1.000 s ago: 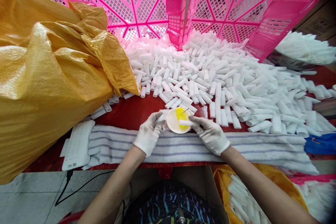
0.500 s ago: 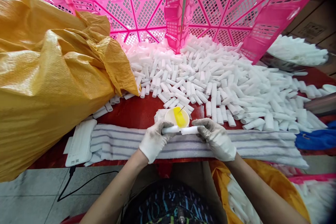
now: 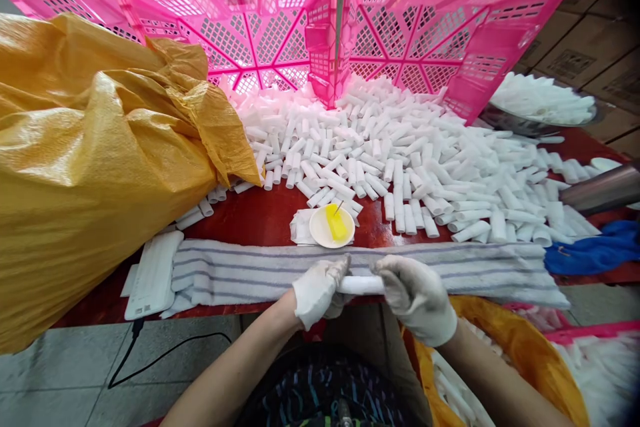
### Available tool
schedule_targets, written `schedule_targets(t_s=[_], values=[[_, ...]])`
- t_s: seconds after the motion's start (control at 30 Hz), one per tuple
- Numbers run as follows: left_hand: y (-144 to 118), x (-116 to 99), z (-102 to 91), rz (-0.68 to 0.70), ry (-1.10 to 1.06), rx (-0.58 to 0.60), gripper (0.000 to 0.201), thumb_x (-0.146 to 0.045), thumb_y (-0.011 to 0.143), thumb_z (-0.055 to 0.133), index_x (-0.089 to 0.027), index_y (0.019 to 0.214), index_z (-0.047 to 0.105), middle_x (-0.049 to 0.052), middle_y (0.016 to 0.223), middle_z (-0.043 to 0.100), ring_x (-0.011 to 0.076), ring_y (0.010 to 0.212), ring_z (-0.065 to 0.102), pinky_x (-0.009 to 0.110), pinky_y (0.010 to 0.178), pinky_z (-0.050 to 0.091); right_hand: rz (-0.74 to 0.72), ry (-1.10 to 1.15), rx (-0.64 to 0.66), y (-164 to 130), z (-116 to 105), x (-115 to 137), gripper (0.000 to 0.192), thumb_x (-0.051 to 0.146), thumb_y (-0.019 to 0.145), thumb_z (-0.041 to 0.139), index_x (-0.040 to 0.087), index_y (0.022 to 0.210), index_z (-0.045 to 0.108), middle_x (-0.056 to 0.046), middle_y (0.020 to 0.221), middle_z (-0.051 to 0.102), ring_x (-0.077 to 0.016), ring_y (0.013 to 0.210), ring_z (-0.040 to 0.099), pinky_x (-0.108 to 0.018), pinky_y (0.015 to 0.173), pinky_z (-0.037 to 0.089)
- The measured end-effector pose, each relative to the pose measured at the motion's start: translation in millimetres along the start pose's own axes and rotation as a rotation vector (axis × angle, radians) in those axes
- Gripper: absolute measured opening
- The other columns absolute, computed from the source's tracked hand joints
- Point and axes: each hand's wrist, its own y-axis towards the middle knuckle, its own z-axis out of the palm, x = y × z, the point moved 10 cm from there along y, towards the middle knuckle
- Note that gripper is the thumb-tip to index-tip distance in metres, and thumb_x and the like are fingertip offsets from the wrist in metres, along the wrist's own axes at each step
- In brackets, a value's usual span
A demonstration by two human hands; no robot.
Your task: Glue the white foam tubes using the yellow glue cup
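Note:
My left hand, in a pale work glove, pinches one end of a white tube. The gloved fingers of my right hand close round its other end. The tube lies level between them, above the front edge of the striped towel; whether it is one piece or two fitted together cannot be told. Just beyond my hands a small white dish holds a yellow block with a thin pin standing in it. Folded white material is under the dish.
A heap of white tubes covers the red table before pink crates. A yellow sack bulges at left, near a white power bank with a cable. At right are a full metal bowl and a blue cloth.
Both hands have drawn back from the dish toward my body. Two separate tubes showed in them before; now a single length shows between the hands.

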Motion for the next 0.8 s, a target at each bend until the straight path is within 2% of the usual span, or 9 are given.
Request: schedule_targets(t_s=[0.07, 0.13, 0.23, 0.4, 0.53, 0.6, 0.67, 0.73, 0.8], values=[[5, 2, 4.0, -0.019, -0.096, -0.005, 0.057, -0.070, 0.082, 0.029, -0.020, 0.057, 0.042, -0.006, 0.040, 0.029, 0.0076, 0.032, 0.024, 0.023, 0.035, 0.020, 0.170, 0.114, -0.085, 0, -9, -15, 0.030, 0.037, 0.090, 0.044, 0.019, 0.072, 0.059, -0.002, 0.064, 0.061, -0.0117, 0.057, 0.056, -0.021, 0.054, 0.045], [7, -7, -10.4, 0.057, -0.102, -0.159, 0.057, -0.070, 0.082, 0.032, -0.020, 0.057, 0.041, -0.005, 0.041, 0.032, 0.0073, 0.033, 0.026, 0.022, 0.035, 0.020, 0.321, 0.199, -0.188, -2, -16, -32, 0.034, 0.042, 0.090, 0.044, 0.018, 0.070, 0.059, -0.003, 0.064, 0.062, -0.0120, 0.056, 0.056, -0.021, 0.052, 0.045], [3, -21, -27.0, 0.136, -0.015, -0.314, 0.055, -0.066, 0.084, 0.033, -0.019, 0.056, 0.044, -0.003, 0.042, 0.036, 0.0078, 0.035, 0.030, 0.022, 0.036, 0.023, 0.413, 0.258, -0.260, -3, -18, -46, 0.037, 0.046, 0.088, 0.045, 0.017, 0.070, 0.059, -0.004, 0.064, 0.062, -0.0123, 0.056, 0.056, -0.021, 0.052, 0.045], [-7, -38, -32.7, 0.226, 0.217, -0.390, 0.050, -0.056, 0.088, 0.032, -0.019, 0.060, 0.048, 0.000, 0.047, 0.044, 0.0099, 0.042, 0.038, 0.023, 0.042, 0.029, 0.309, 0.166, -0.165, 6, -10, -39, 0.035, 0.042, 0.090, 0.042, 0.017, 0.070, 0.057, -0.003, 0.062, 0.060, -0.0113, 0.054, 0.054, -0.021, 0.051, 0.042], [4, -17, -6.3, 0.051, 0.135, -0.132, 0.054, -0.062, 0.087, 0.024, -0.021, 0.055, 0.041, -0.002, 0.043, 0.037, 0.0104, 0.036, 0.032, 0.025, 0.039, 0.026, -0.139, -0.201, -0.026, 8, 0, 10, 0.032, 0.036, 0.086, 0.046, 0.019, 0.059, 0.052, -0.002, 0.052, 0.050, -0.0109, 0.048, 0.044, -0.024, 0.049, 0.033], [5, -13, 2.0, 0.028, 0.139, -0.100, 0.052, -0.062, 0.087, 0.025, -0.022, 0.056, 0.039, -0.002, 0.042, 0.035, 0.0114, 0.035, 0.033, 0.027, 0.040, 0.027, -0.280, -0.327, -0.049, 1, 2, 28, 0.032, 0.032, 0.085, 0.046, 0.020, 0.056, 0.049, -0.001, 0.049, 0.046, -0.0112, 0.047, 0.040, -0.026, 0.049, 0.030], [0, -25, -4.4, 0.141, 0.245, -0.276, 0.049, -0.056, 0.089, 0.028, -0.021, 0.057, 0.043, 0.001, 0.048, 0.046, 0.0140, 0.044, 0.043, 0.028, 0.047, 0.033, -0.237, -0.365, -0.152, -2, -3, 30, 0.030, 0.025, 0.086, 0.043, 0.020, 0.058, 0.050, -0.002, 0.052, 0.049, -0.0116, 0.049, 0.044, -0.025, 0.051, 0.033], [-11, -37, -5.0, 0.265, 0.362, -0.457, 0.046, -0.048, 0.091, 0.028, -0.020, 0.063, 0.051, 0.006, 0.059, 0.057, 0.0172, 0.056, 0.053, 0.029, 0.057, 0.038, -0.081, -0.321, -0.232, -5, -7, 20, 0.029, 0.023, 0.088, 0.041, 0.020, 0.062, 0.051, -0.002, 0.054, 0.053, -0.0116, 0.050, 0.048, -0.024, 0.052, 0.036], [-19, -42, 4.8, 0.333, 0.440, -0.521, 0.045, -0.043, 0.093, 0.025, -0.020, 0.071, 0.057, 0.009, 0.069, 0.063, 0.0194, 0.064, 0.057, 0.031, 0.063, 0.039, 0.119, -0.193, -0.245, -10, -8, -3, 0.030, 0.027, 0.091, 0.039, 0.019, 0.066, 0.052, -0.002, 0.056, 0.055, -0.0117, 0.048, 0.050, -0.024, 0.050, 0.039]])
